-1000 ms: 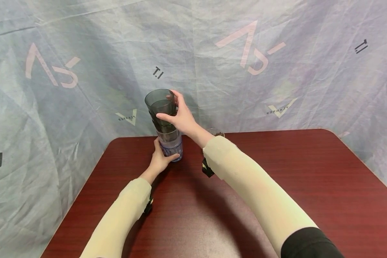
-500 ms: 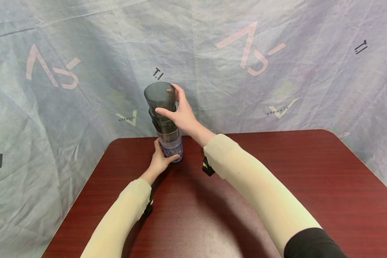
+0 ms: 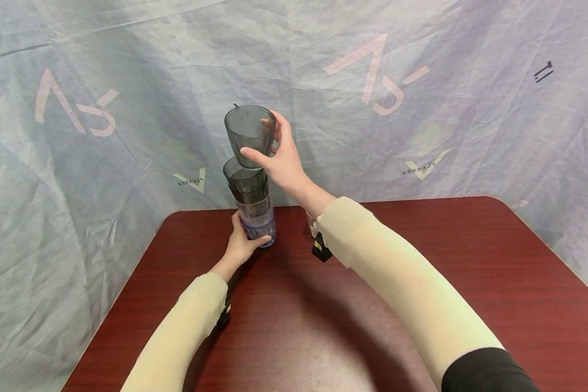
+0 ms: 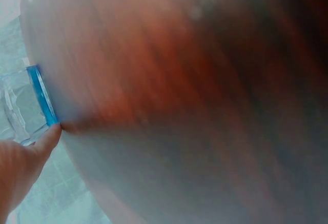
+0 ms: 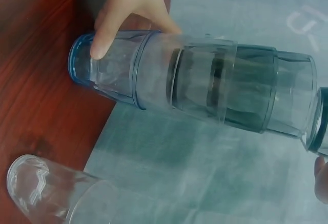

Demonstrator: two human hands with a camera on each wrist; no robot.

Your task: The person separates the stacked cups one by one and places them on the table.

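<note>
Lifted higher than half a second ago, the smoky grey tumbler point(image 3: 247, 130) is now raised mostly above the stack of tumblers point(image 3: 249, 190), its base overlapping the stack's top rim in the head view; whether the two touch I cannot tell. Right hand point(image 3: 285, 160) grips it at the side, thumb across the near wall and fingers curled behind, partly seen through the tinted plastic; in the right wrist view only the tumbler's base and a bit of finger show, cut off at the edge. Left hand point(image 3: 240, 240) holds the stack low down, around the blue-rimmed tumbler point(image 5: 110, 67) standing on the bench point(image 3: 274, 332); its thumb lies in front, its other fingers largely hidden behind. Beyond the right forearm a clear tumbler point(image 5: 43, 188) stands on the bench, mostly masked by the sleeve point(image 3: 397, 261) in the head view; the left wrist view is blurred and cuts off hand and stack alike.
</note>
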